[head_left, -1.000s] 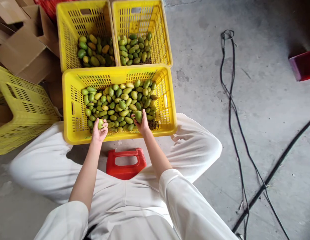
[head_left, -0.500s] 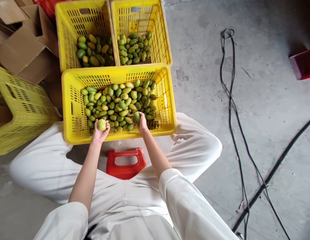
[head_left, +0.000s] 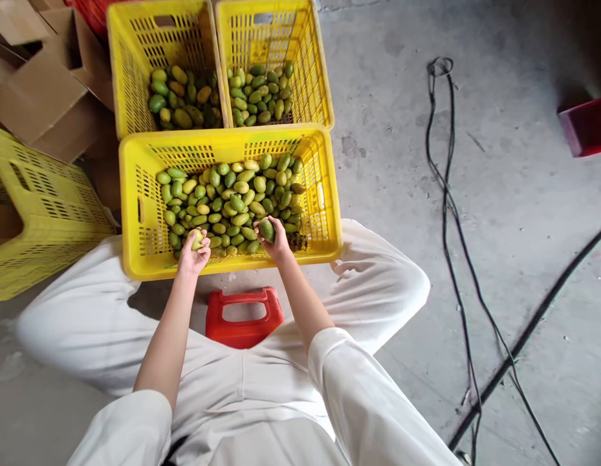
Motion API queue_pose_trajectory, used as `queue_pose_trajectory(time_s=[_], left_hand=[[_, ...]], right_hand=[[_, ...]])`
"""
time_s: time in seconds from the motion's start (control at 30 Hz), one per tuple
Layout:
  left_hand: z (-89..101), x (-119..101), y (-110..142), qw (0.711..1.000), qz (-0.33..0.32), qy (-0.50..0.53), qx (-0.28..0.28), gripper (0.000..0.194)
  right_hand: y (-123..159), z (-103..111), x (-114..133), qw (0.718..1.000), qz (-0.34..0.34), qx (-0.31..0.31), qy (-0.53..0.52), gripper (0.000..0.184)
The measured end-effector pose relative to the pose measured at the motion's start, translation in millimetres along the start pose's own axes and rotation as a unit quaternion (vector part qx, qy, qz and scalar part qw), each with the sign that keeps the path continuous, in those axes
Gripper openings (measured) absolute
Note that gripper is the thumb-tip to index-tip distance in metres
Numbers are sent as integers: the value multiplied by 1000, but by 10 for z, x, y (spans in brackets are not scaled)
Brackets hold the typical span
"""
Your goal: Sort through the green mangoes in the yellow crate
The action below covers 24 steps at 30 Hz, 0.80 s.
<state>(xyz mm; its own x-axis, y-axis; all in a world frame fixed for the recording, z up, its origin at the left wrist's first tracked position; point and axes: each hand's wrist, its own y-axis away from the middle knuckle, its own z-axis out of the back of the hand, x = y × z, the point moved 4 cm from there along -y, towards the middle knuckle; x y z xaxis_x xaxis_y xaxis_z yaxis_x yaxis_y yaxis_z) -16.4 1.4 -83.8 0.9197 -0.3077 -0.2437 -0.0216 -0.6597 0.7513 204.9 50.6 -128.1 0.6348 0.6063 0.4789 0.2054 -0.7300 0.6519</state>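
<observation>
My left hand [head_left: 193,256] holds a pale yellow-green mango [head_left: 198,239] over the near left part of a yellow plastic crate [head_left: 231,266]. To its right, my right hand [head_left: 279,246] grips a dark green mango [head_left: 266,230], with the fingers wrapped round it. Both hands hang just inside the crate's near wall. Below them lies a heap of small mangoes [head_left: 233,200], green to yellowish, several with brown marks. At the crate's near right corner part of the slotted bottom shows.
Two more yellow crates, the left [head_left: 120,71] and the right [head_left: 323,71], stand behind with mangoes inside. Another yellow crate [head_left: 52,223] and cardboard boxes [head_left: 43,97] lie left. A red stool [head_left: 244,333] is beneath me. Black cables [head_left: 450,188] and a red container [head_left: 589,126] are right.
The mango in my left hand has turned, so a narrower side shows. In my right hand the dark green mango has also turned and shifted slightly. The heap looks the same.
</observation>
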Motion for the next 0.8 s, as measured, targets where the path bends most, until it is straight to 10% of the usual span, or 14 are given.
queue_pose_trajectory(time_s=[0.3,0.8], left_hand=[[19,-23,25,994,-57,-12,-92,6],[1,-21,-20,995,-78,-24,-57,28]], right_hand=[[-28,-6,-31,996,-47,54,-43,40],[1,-1,23,996,16,12,-92,19]])
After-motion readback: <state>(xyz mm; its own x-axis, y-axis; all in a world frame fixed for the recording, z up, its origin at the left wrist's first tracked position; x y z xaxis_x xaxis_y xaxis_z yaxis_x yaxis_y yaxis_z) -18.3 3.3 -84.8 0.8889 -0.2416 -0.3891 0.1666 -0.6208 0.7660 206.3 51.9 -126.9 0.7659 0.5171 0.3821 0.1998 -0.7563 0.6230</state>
